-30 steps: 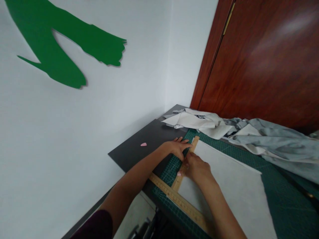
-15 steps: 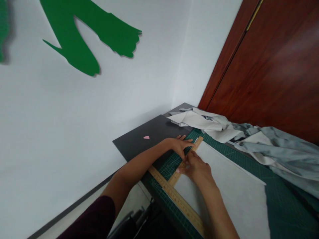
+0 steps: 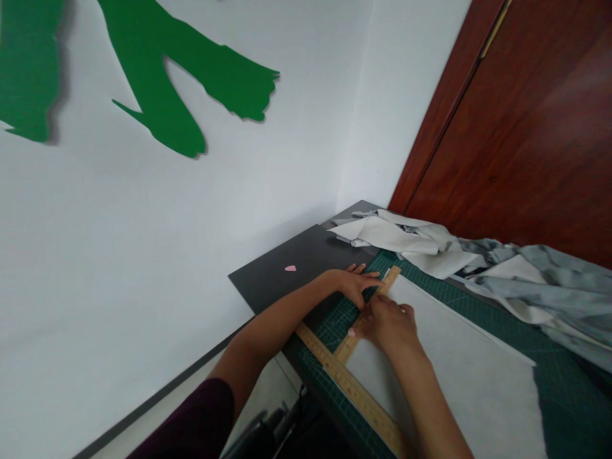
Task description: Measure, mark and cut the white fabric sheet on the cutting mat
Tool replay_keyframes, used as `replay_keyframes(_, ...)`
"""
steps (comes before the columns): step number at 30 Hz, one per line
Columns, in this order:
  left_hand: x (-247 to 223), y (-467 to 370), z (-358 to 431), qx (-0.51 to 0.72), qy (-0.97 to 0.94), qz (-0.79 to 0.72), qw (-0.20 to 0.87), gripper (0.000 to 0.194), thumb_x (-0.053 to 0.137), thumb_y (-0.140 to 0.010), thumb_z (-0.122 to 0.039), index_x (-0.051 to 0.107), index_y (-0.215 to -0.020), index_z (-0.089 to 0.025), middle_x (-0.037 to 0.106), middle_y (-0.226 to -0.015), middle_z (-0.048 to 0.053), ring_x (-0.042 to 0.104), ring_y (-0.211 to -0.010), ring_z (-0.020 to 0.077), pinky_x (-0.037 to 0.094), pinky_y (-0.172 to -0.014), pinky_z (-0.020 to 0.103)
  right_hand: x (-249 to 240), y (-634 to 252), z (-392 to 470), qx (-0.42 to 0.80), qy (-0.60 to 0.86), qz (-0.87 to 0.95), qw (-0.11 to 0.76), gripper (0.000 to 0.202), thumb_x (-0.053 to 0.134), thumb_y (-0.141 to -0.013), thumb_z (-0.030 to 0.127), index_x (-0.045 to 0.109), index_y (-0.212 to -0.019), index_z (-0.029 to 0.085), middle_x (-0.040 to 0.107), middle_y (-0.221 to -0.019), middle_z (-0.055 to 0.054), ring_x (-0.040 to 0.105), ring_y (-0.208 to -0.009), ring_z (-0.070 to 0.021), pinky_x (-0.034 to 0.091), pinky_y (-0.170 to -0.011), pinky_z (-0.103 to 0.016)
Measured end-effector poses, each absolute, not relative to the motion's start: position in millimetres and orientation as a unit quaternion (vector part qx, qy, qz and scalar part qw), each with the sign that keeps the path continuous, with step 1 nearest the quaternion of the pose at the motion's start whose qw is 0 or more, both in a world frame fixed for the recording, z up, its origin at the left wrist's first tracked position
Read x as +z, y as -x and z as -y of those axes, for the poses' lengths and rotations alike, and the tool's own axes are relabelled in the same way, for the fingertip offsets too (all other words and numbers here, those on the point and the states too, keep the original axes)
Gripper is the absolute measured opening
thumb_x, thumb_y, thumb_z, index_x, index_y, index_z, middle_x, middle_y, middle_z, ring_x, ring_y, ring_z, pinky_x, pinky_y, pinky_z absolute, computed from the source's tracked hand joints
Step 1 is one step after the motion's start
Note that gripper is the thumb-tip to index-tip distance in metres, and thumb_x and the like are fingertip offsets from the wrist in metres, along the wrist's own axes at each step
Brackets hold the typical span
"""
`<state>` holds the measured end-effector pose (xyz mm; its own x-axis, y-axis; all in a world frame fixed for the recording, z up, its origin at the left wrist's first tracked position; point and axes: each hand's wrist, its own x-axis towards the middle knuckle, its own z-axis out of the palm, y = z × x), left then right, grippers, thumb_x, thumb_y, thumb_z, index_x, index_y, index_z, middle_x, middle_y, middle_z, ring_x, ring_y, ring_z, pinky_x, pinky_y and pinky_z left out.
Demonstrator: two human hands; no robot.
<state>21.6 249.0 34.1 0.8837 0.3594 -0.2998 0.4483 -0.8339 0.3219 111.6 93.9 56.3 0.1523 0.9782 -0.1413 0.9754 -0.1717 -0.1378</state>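
Observation:
A wooden T-square or pair of joined rulers (image 3: 354, 389) lies on a green cutting mat (image 3: 331, 326), one arm along the near edge and one running away across the mat. White sheet material (image 3: 463, 366), cloth or paper, spreads flat to the right of the far-running arm. My left hand (image 3: 354, 284) lies with fingers spread over that arm and the mat beside it, thumb reaching toward the wood. Close against it, my right hand (image 3: 389, 323) bends over the same wooden arm with its fingers curled down. Whatever those fingers pinch is hidden.
Crumpled grey and white cloth (image 3: 526, 274) is heaped along the back and right of the table. A dark grey board (image 3: 268, 280) at the left carries a small pink scrap (image 3: 290, 268). White wall and a brown wooden door (image 3: 535, 127) stand behind.
The whole view has shifted slightly, so everything appears a little further right and lower. Both hands stay at the wooden arm, with hardly any movement relative to it.

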Motion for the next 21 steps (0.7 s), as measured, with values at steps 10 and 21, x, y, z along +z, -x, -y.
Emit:
replay_keyframes(10,41.1,-14.2,-267.1,-0.072,-0.949,-0.180,0.248,0.117,0.087,-0.062,-0.059,0.036,-0.162,-0.024,0.025,-0.173,0.009,0.012,-0.160,0.0404,0.012,-0.129,0.052,50.7,-107.5,-99.0,0.100,0.755,0.647,0.015,0.071,0.090,-0.067,0.043,0.065,-0.130,0.021,0.055,-0.152,-0.022,0.039,-0.150,-0.0373,0.003,-0.123,-0.069)
replay_keyframes(21,48.0,103.8,-257.5,0.269,-0.743,-0.612,0.035,0.050,0.044,-0.104,-0.041,0.054,-0.145,-0.014,0.059,-0.141,0.019,0.049,-0.136,0.0369,0.041,-0.112,0.051,55.8,-108.4,-96.0,0.114,0.751,0.650,0.035,0.052,0.085,-0.075,0.039,0.067,-0.118,0.017,0.065,-0.138,-0.021,0.050,-0.141,-0.0327,0.016,-0.122,-0.059)
